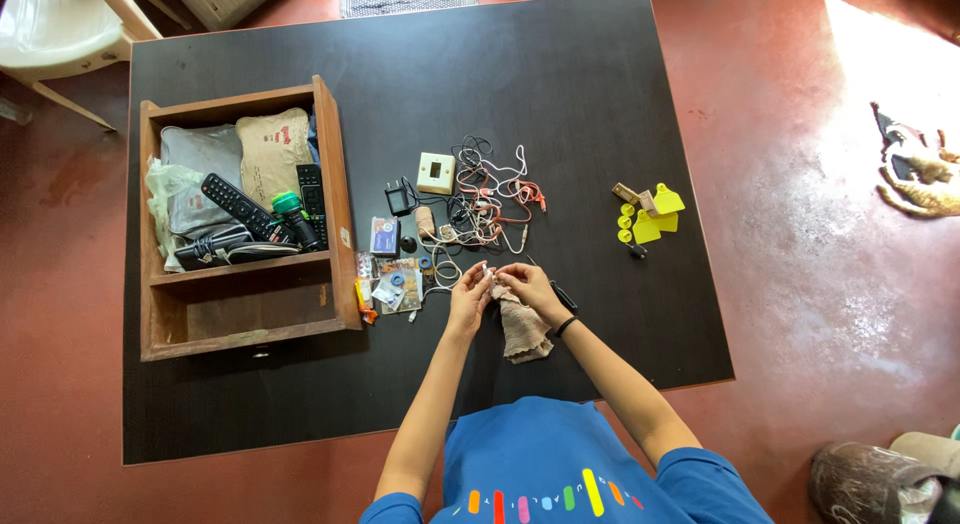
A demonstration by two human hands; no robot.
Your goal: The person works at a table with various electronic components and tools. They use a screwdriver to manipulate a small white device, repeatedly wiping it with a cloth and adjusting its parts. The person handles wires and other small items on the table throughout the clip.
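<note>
From the head view we look down on a black table standing on a red floor. Our left hand and right hand meet near the table's front edge, fingertips drawn together and pinched on a small pale thing between them; it is too small for us to tell what it is. A beige cloth hangs from under our right hand and lies on the table, touching it. A dark band sits on our right wrist.

Just beyond our hands lies a tangle of cables, white and red, with a cream switch box at its far left and a black charger beside that. Left of our left hand are small packets.

A wooden drawer rests on the left part of the table, holding remotes, a green-capped thing and bags.

Well to the right of our hands sit yellow tags. A white chair stands off the far left corner.
</note>
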